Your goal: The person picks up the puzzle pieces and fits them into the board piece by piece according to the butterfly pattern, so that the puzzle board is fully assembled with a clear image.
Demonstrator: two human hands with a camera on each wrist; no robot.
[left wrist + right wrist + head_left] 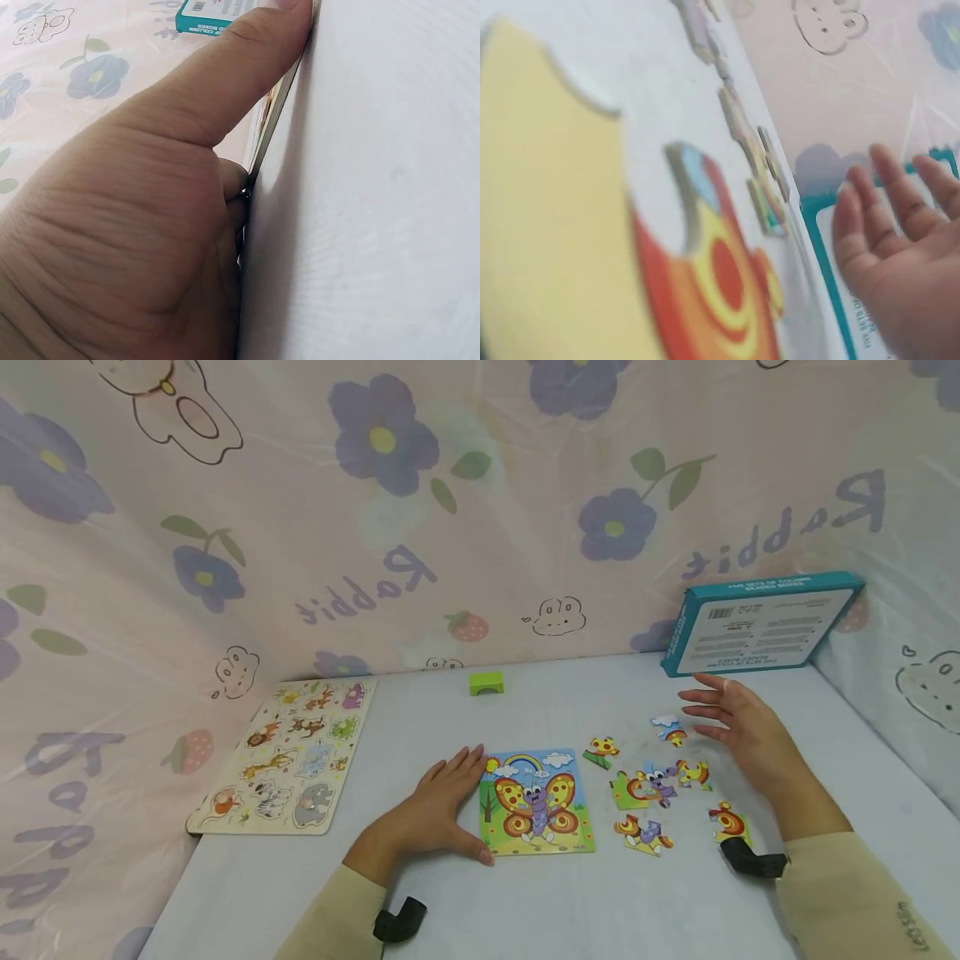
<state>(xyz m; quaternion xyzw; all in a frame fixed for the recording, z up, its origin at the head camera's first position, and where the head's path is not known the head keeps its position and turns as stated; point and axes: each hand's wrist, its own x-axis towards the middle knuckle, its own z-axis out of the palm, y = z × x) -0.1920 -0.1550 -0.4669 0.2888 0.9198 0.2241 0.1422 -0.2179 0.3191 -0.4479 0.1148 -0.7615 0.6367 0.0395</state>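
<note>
A square butterfly picture board (537, 803) lies flat on the white table. My left hand (431, 814) rests along its left edge, fingers extended and thumb at the lower corner. In the left wrist view, the thumb (247, 60) lies against the board's thin edge. To the right are scattered several jigsaw pieces, among them a purple and orange cluster (658, 783), a cloud piece (669, 730) and a red-yellow swirl piece (727, 823). Over the table beside the cloud piece, my right hand (738, 727) is raised with loose fingers and holds nothing. The swirl piece (727, 277) looms close in the right wrist view.
A teal-edged box (761, 622) leans against the back cloth at the right. An animal puzzle board (352, 777) lies at the left. A small green arch block (487, 683) stands near the back. Patterned cloth (450, 568) walls in the table.
</note>
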